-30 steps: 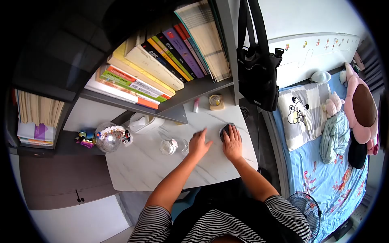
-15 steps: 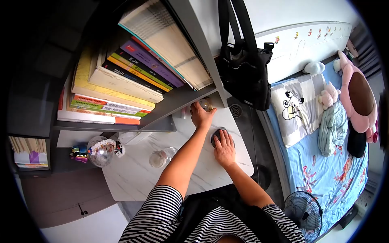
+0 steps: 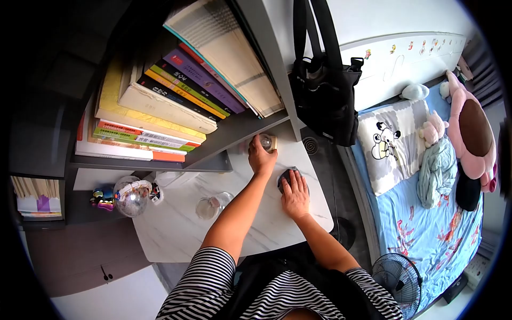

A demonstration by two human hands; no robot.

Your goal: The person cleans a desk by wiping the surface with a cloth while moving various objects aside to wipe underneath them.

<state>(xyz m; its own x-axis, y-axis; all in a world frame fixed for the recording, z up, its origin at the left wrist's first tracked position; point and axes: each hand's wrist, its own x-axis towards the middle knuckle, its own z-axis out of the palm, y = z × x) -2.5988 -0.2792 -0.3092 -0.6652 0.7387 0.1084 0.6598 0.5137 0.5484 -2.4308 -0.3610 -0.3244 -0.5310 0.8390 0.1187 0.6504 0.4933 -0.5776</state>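
At the far edge of the marble-patterned table (image 3: 250, 229), under the bookshelf, my left hand (image 3: 261, 158) has its fingers closed around a clear glass ball (image 3: 266, 141) with a light brown base. Part of the ball is hidden by the fingers. My right hand (image 3: 296, 196) lies flat, fingers stretched out, on a dark grey cloth (image 3: 286, 175) on the tabletop. The cloth shows only past the fingertips and to the left. A clear glass jar (image 3: 209, 207) lies to the left of my left forearm.
Books (image 3: 176, 106) lean on the grey shelf (image 3: 234, 133) above the table. A clear globe (image 3: 130, 200) and small toys stand at the table's left edge. A black bag (image 3: 326, 98) hangs at the right. Beyond are a bed (image 3: 421, 229) and a fan (image 3: 397, 282).
My left hand has turned slightly and its spread thumb and fingers have drawn in around the glass ball. My right hand stays on the cloth, almost unmoved.
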